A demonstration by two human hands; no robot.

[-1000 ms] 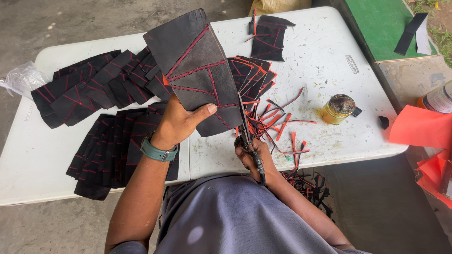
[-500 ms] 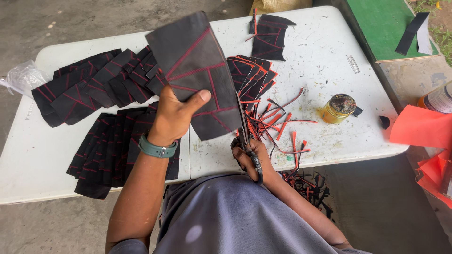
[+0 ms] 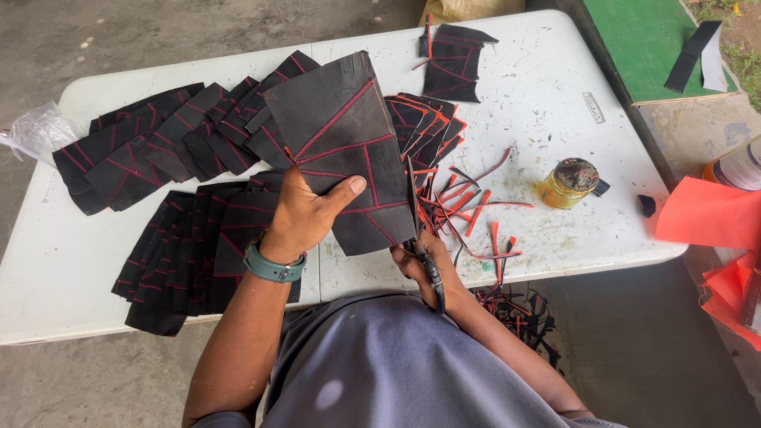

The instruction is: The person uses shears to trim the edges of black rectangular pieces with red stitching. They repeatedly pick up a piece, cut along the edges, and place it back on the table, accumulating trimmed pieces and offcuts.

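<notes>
My left hand grips a black leather panel with red stitching, held up tilted over the white table. A teal watch band sits on that wrist. My right hand is closed around black-handled scissors, whose blades run up along the panel's right edge. Red and black trimmed strips lie scattered on the table just right of the scissors.
Rows of similar black panels cover the table's left, with another stack near the front edge and a small pile at the back. A yellow glue jar stands right. Offcuts lie on the floor. Orange sheets sit far right.
The panel has shifted slightly in my left hand, and the scissors have moved a little along its right edge.
</notes>
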